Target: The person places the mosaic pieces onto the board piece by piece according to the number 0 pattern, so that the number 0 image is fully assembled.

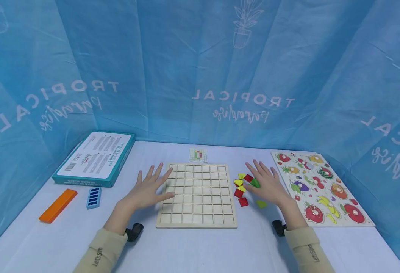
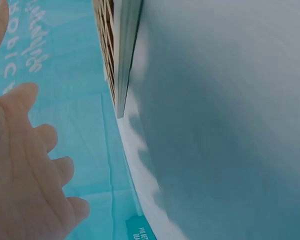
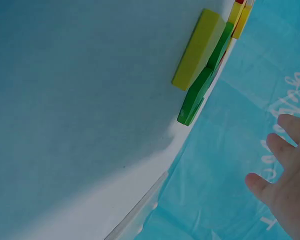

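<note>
A wooden grid board [image 1: 197, 195] lies flat in the middle of the table in the head view. Over its left edge hovers my left hand [image 1: 146, 194], fingers spread and holding nothing. To the right of the board is a loose group of red, yellow and green tiles [image 1: 243, 201]. My right hand [image 1: 269, 186], also spread and bare of any object, is above the right side of that group and hides part of it. In the right wrist view, a yellow-green block [image 3: 197, 50] and green blocks [image 3: 195, 97] show on the cloth, apart from the fingers.
A small card with a coloured grid pattern [image 1: 198, 155] lies behind the board. At left are a teal box [image 1: 94, 155], an orange bar [image 1: 58, 206] and a blue slotted piece [image 1: 93, 198]. A fruit puzzle board [image 1: 322, 189] lies at right. Blue curtain [image 1: 200, 68] surrounds the table.
</note>
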{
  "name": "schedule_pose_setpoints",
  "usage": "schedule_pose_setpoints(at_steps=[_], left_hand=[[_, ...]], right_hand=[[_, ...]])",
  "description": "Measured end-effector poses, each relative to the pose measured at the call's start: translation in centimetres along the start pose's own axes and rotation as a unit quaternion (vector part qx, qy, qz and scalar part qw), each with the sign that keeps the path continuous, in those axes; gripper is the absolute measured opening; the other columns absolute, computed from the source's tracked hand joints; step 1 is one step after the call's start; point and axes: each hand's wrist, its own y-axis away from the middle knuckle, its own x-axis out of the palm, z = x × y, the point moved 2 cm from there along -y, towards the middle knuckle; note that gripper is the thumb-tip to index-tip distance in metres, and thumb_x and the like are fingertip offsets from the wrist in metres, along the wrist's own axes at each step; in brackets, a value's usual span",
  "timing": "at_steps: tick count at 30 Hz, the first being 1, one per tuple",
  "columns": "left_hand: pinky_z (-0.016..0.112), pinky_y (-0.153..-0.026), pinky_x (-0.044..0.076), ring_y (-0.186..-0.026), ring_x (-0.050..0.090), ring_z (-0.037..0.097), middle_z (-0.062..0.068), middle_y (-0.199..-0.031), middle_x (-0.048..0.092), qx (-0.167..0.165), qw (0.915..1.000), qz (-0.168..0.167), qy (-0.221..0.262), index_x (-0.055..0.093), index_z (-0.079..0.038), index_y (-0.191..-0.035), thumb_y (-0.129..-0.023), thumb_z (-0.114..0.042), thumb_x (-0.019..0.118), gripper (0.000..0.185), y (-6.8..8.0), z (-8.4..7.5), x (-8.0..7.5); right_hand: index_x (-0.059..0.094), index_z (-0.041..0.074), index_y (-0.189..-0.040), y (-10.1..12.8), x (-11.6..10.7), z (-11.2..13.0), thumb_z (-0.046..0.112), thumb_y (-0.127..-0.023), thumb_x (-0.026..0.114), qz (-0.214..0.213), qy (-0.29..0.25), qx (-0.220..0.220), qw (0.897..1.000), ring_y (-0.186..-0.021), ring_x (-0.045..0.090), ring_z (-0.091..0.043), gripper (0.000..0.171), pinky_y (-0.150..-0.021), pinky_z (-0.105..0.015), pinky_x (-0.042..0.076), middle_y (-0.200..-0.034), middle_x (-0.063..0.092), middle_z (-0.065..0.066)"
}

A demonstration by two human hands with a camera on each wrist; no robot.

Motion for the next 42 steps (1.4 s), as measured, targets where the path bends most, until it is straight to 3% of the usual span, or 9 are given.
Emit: schedule_pose_setpoints(at_steps=[8,16,26,34,42], left_hand=[[0.068,-0.105,-0.007,-0.138,-0.001,0.046,0.020,-0.154,0.004,-0.021,0.9985,0.009,0.049,0.017,-0.016,-0.149,-0.087,-0.056,0.050,0.081,-1.2,0.2,0.1],[0.069,-0.102,-0.012,-0.136,-0.007,0.048,0.025,-0.152,0.004,-0.066,0.9907,0.032,0.114,0.014,-0.012,-0.149,-0.089,-0.053,0.048,0.080,-1.8,0.6,0.4],[0.069,-0.101,-0.014,-0.136,-0.009,0.047,0.025,-0.152,0.002,-0.094,0.9818,0.048,0.158,0.013,-0.013,-0.149,-0.089,-0.055,0.046,0.081,-2.1,1.2,0.9],[0.069,-0.101,-0.015,-0.136,-0.008,0.049,0.026,-0.151,0.005,-0.100,0.9728,0.073,0.196,0.015,-0.011,-0.149,-0.090,-0.053,0.045,0.078,-1.9,1.3,0.9],[0.068,-0.101,-0.016,-0.134,-0.009,0.051,0.028,-0.150,0.011,-0.075,0.9747,0.095,0.188,0.026,-0.004,-0.145,-0.082,-0.046,0.062,0.084,-1.5,1.5,1.1]], right_hand=[[0.023,0.019,-0.148,-1.3,0.3,-0.2,0.046,-0.086,0.058,0.011,-0.027,0.021,0.999,-0.139,0.012,-0.039,0.076,-0.109,-0.062,0.004,-0.153,0.018,-0.016],[0.026,0.020,-0.147,-2.5,0.8,-0.2,0.041,-0.085,0.061,0.026,-0.062,0.043,0.997,-0.138,0.017,-0.039,0.074,-0.108,-0.064,0.009,-0.151,0.024,-0.016],[0.036,0.018,-0.143,-4.0,1.3,-0.3,0.029,-0.090,0.058,0.062,-0.076,0.063,0.993,-0.133,0.030,-0.037,0.059,-0.102,-0.066,0.020,-0.143,0.039,-0.015],[0.051,0.015,-0.133,-4.9,1.4,-0.2,0.016,-0.091,0.057,0.091,-0.040,0.092,0.991,-0.126,0.038,-0.039,0.043,-0.098,-0.066,0.028,-0.135,0.048,-0.018],[0.055,0.015,-0.129,-5.5,1.7,-0.2,0.013,-0.087,0.062,0.109,-0.042,0.089,0.989,-0.123,0.042,-0.035,0.043,-0.099,-0.064,0.029,-0.131,0.052,-0.014]])
